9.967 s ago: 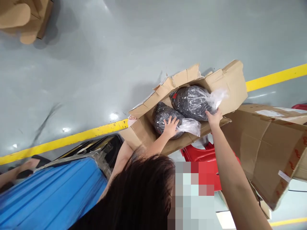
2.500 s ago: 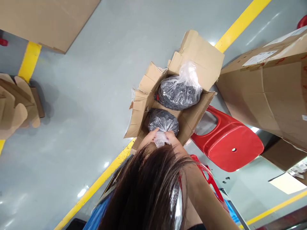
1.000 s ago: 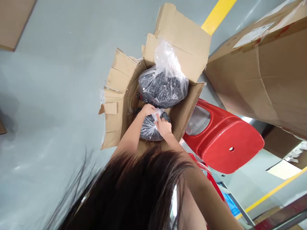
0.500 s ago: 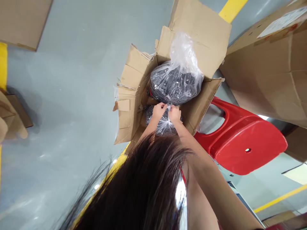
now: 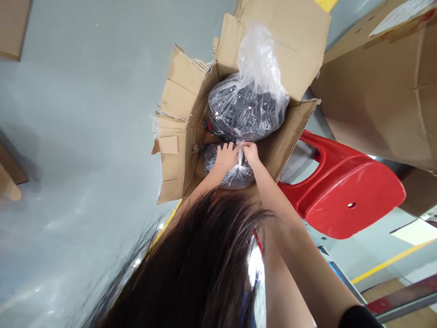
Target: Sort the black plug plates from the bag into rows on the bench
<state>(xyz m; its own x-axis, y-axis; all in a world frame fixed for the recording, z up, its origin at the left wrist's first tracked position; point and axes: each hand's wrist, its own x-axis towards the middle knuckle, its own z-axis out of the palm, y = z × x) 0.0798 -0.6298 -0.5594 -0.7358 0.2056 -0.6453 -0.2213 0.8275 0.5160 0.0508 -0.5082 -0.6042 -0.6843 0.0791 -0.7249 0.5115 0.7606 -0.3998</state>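
1. Open, torn cardboard box (image 5: pixel 177 150) on a grey floor (image 5: pixel 75 114), used here as the landmark; flaps splayed outward, leaving the inside easy to reach from above.
2. Left hand (image 5: pixel 226 157) just inside the box's near end, fingers closed on the gathered plastic neck of the near bag (image 5: pixel 235 175), apparently to keep the bag's mouth bunched.
3. Near bag: clear plastic stuffed with small dark pieces, lying in the box's near half, partly hidden under both hands.
4. Right hand (image 5: pixel 251 152) touching the left, pinching the same plastic neck from the other side; both hands clenched on it, none free.
5. Far bag (image 5: pixel 247 107) filling the box's far half, same dark contents, its loose clear top standing up against the far flap, untied.
6. Red plastic stool (image 5: pixel 344 196) lying on its side just right of the box, touching its wall.
7. Large brown carton (image 5: pixel 378 91) further right of the box, leaning above the stool.
8. Glossy grey floor with light reflections; yellow line (image 5: pixel 389 262) painted right of the box; dark hair (image 5: pixel 191 273) filling the near foreground below the box.
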